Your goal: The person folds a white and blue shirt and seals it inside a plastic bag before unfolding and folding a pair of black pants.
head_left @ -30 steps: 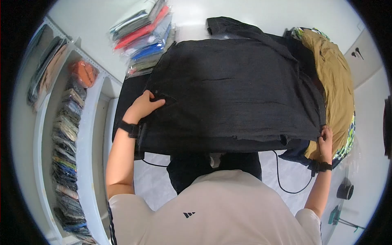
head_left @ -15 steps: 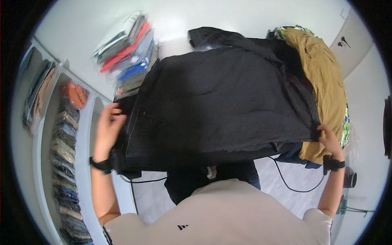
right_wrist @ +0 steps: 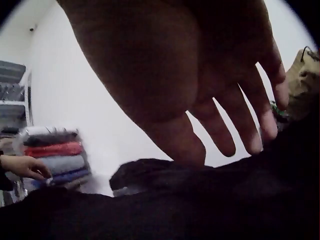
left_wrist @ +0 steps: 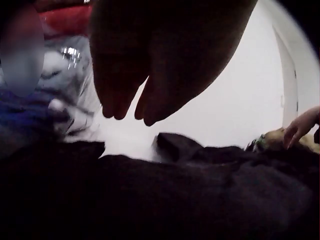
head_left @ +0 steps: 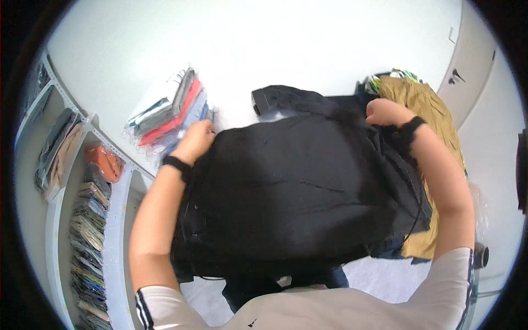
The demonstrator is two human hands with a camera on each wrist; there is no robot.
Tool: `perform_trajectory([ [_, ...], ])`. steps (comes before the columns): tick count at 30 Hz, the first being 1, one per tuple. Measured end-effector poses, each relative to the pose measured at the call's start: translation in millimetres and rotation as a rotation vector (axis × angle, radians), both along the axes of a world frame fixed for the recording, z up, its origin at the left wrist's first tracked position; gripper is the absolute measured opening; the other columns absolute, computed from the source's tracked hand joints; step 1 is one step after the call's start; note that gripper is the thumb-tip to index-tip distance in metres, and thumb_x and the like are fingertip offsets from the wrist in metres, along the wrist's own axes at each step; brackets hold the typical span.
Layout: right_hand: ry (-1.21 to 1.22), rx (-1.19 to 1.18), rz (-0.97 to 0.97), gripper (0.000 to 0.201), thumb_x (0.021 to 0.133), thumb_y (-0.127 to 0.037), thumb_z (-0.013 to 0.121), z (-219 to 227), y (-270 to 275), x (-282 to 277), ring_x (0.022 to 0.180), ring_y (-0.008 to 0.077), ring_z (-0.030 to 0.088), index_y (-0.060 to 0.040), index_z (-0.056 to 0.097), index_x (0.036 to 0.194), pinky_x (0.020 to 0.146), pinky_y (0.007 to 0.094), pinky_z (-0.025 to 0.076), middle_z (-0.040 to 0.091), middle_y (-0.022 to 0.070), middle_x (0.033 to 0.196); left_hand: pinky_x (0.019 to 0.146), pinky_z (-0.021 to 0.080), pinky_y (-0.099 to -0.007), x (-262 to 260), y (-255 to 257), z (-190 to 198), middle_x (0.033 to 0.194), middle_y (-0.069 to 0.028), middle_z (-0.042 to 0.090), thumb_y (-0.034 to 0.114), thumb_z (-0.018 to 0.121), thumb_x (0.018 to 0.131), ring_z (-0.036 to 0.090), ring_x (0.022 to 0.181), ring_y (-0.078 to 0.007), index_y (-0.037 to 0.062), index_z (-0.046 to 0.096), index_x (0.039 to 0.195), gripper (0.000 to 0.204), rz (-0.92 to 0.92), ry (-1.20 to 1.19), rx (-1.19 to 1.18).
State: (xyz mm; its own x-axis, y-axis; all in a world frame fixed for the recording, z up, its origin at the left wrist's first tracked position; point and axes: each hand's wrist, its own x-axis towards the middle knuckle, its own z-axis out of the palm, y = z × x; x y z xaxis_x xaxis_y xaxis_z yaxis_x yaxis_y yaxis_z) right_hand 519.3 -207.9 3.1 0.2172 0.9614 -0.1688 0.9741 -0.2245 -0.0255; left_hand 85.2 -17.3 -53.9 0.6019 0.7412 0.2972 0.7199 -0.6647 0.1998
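A black garment lies spread over the table, one sleeve stretched out along its far side. By the garment's far left corner is my left hand, next to the bagged clothes. In the left wrist view its fingers point down above the cloth and hold nothing. My right hand is over the far right part of the garment, close to the sleeve's base. The right wrist view shows its fingers spread apart, with the thumb tip right at the black cloth.
Clear-bagged folded clothes are stacked at the back left. A tan garment hangs over the right end, with patterned cloth behind it. Shelves filled with bagged clothes line the left side. A white wall stands behind.
Both hands have moved from the near part of the garment to its far side. My right hand has let go of the near right corner. The head view has tilted upward.
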Motion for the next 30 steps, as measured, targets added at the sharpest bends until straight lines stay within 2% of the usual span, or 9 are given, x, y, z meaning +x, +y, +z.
perform_trajectory([
  [3,-0.121,0.039,-0.002,0.041,0.072,-0.034,0.064,-43.0,57.7,13.3,0.091,0.0333,0.06,-0.0022,0.062,0.099,0.078,0.0395,0.048,0.064,0.0176,0.096,0.081,0.046,-0.0444,17.4,55.5,-58.9,0.094,-0.022,0.06,0.002,0.047,0.079,0.058,0.092,-0.0371,-0.0018,0.058,0.089,0.016,0.037,0.119,0.106],
  [7,-0.129,0.173,-0.077,0.056,0.073,-0.044,0.064,-81.9,90.0,-7.5,0.105,0.0312,0.055,-0.0076,0.052,0.114,0.086,0.0451,0.045,0.058,0.0156,0.11,0.081,0.047,-0.0417,26.4,62.0,-83.7,0.094,-0.0157,0.061,0.006,0.047,0.082,0.056,0.097,-0.0329,0.0027,0.056,0.09,0.013,0.127,0.297,0.147],
  [13,0.018,0.304,-0.101,0.033,0.08,-0.031,0.057,-135.1,115.3,12.4,0.099,0.0323,0.058,-0.0081,0.06,0.104,0.086,0.0431,0.045,0.061,0.0159,0.103,0.084,0.043,-0.0344,24.6,71.4,-113.5,0.09,-0.0089,0.062,0.01,0.049,0.081,0.055,0.099,-0.0247,0.007,0.062,0.09,0.016,0.163,0.435,0.339],
  [15,0.162,0.425,-0.158,0.025,0.082,-0.024,0.054,-138.2,116.6,19.7,0.096,0.0339,0.059,-0.0059,0.063,0.097,0.084,0.0427,0.046,0.063,0.0169,0.099,0.082,0.044,-0.0352,26.2,68.0,-106.3,0.088,-0.0093,0.062,0.01,0.05,0.08,0.056,0.097,-0.0255,0.0066,0.063,0.086,0.015,0.166,0.448,0.331],
  [20,0.49,0.615,-0.019,0.025,0.083,-0.02,0.048,-114.0,104.1,43.5,0.091,0.0385,0.057,-0.0001,0.06,0.094,0.079,0.0401,0.045,0.059,0.0242,0.097,0.077,0.047,-0.0407,28.9,54.4,-78.6,0.084,-0.0127,0.062,0.008,0.051,0.077,0.057,0.091,-0.03,0.0047,0.064,0.083,0.014,0.135,0.325,0.291],
  [22,0.24,0.643,0.165,0.029,0.084,-0.02,0.046,-107.5,98.9,72.6,0.093,0.0386,0.054,0.0026,0.058,0.097,0.083,0.0384,0.043,0.058,0.0255,0.1,0.077,0.047,-0.0442,27.5,42.1,-61.1,0.086,-0.0155,0.061,0.005,0.052,0.075,0.057,0.09,-0.0331,0.0038,0.063,0.087,0.017,0.131,0.05,0.231],
  [26,1.045,0.948,-0.277,0.035,0.089,-0.026,0.045,-41.9,27.0,31.1,0.098,0.0227,0.053,0.0012,0.056,0.107,0.091,0.0357,0.037,0.059,0.0114,0.106,0.082,0.045,-0.0413,-4.1,9.1,-9.0,0.091,-0.0168,0.061,0.0,0.055,0.071,0.056,0.093,-0.0337,0.003,0.063,0.092,0.022,-0.007,-0.27,0.192],
  [28,1.183,0.956,-0.288,0.036,0.09,-0.028,0.048,-17.6,-11.5,30.1,0.102,0.018,0.052,-0.0009,0.055,0.111,0.093,0.0343,0.036,0.058,0.0051,0.11,0.082,0.044,-0.0385,-34.3,-20.3,18.2,0.087,-0.0155,0.06,0.001,0.058,0.07,0.057,0.091,-0.0326,0.002,0.062,0.092,0.022,-0.096,-0.337,0.265],
  [30,1.492,0.915,-0.213,0.036,0.09,-0.026,0.05,-9.2,-51.4,44.6,0.105,0.018,0.051,-0.0005,0.054,0.114,0.095,0.0324,0.036,0.057,0.006,0.113,0.08,0.043,-0.0365,-65.2,-54.8,40.1,0.084,-0.0129,0.059,0.0,0.059,0.069,0.056,0.086,-0.0309,0.0016,0.062,0.09,0.021,-0.137,-0.364,0.233],
])
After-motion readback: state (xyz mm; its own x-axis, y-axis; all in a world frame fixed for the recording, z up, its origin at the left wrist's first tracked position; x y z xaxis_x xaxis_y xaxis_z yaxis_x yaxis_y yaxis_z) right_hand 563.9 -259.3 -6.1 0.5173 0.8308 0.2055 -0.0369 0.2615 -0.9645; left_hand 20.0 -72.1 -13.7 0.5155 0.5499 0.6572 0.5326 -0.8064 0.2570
